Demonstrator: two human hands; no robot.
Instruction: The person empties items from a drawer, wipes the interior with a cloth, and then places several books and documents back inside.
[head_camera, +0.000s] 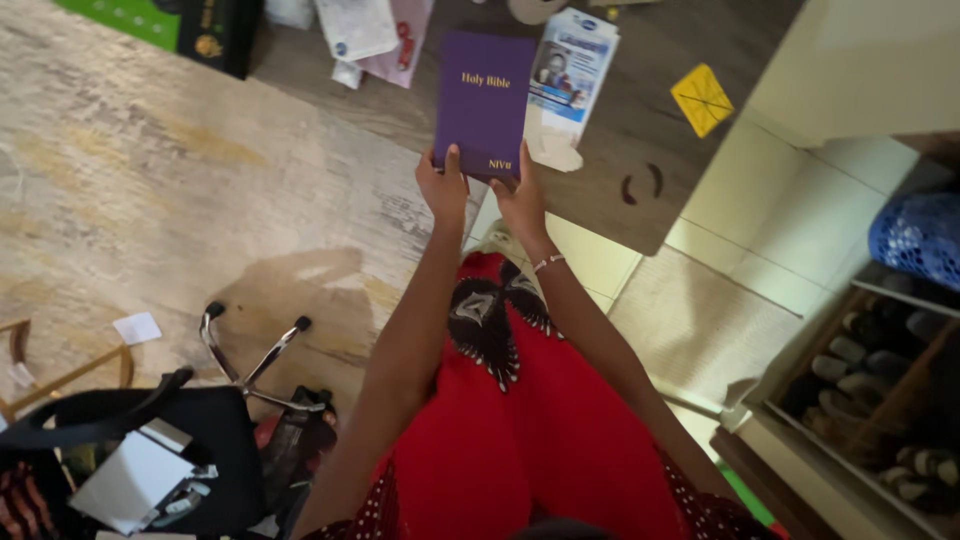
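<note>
A purple hardcover book (484, 100) with gold lettering lies flat on a dark wooden table (640, 130). My left hand (441, 186) grips its near left corner, thumb on the cover. My right hand (521, 200), with a thin bracelet on the wrist, holds the near right corner. Both arms stretch forward over my red dress.
A blue-and-white printed packet (571, 70) lies just right of the book, a yellow paper square (702, 99) further right, and papers (370, 35) to the left. A black office chair (170, 450) stands lower left. A shoe rack (880, 400) and a blue basket (920, 238) are at the right.
</note>
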